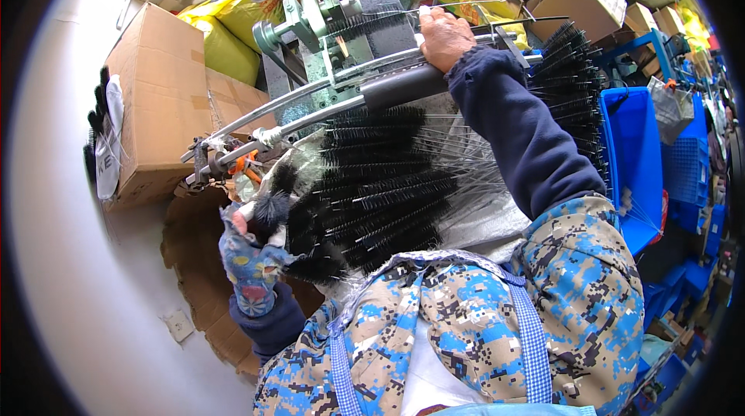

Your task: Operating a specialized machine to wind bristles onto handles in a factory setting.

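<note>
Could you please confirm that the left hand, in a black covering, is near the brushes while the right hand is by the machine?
Not quite: in the head view, the left hand has a mostly light blue covering, not black. That hand is near the brushes, with the right hand by the machine.

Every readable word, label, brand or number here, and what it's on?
White wrapper at far left: a few dark printed letters, not copied here.
Yellow bag at upper left: coloured marks, too small to read.
Nothing else I can make out as text.
</note>
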### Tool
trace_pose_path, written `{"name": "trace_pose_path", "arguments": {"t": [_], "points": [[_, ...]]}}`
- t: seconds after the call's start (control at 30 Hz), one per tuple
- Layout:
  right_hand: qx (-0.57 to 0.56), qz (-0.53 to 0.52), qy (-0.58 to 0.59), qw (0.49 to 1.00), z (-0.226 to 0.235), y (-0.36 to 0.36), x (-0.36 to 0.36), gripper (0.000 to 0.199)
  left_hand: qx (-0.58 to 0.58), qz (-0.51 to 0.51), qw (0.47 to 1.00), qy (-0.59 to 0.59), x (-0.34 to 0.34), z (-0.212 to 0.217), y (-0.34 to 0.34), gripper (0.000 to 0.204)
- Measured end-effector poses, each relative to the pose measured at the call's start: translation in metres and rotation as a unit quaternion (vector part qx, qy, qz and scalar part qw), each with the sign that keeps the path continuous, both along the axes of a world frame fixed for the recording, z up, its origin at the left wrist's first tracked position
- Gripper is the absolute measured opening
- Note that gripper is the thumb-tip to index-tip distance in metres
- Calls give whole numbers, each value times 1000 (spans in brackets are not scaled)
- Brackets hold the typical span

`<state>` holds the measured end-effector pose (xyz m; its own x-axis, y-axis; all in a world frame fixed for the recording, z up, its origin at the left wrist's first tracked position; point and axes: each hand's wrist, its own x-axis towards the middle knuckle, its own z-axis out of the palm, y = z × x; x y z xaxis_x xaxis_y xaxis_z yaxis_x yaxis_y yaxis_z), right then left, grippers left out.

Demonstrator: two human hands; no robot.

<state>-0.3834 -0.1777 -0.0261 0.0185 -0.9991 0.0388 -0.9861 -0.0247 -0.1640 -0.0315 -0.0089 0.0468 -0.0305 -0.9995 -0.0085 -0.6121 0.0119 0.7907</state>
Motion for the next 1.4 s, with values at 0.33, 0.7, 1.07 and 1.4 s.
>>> {"name": "trace_pose_path", "arguments": {"t": [0.33,0.7,1.07,1.4], "points": [[16,41,-29,999,14,-1,70,31,-10,157,823,546,89,35,15,35],[-32,57,-56,996,12,-2,123,28,-118,-70,807,574,47,99,8,18],[35,60,-20,997,6,-6,-8,34,-131,79,806,572,5,33,-4,32],[-79,-6,127,989,25,-33,-67,28,-72,-86,801,587,-9,-18,-28,53]]}}
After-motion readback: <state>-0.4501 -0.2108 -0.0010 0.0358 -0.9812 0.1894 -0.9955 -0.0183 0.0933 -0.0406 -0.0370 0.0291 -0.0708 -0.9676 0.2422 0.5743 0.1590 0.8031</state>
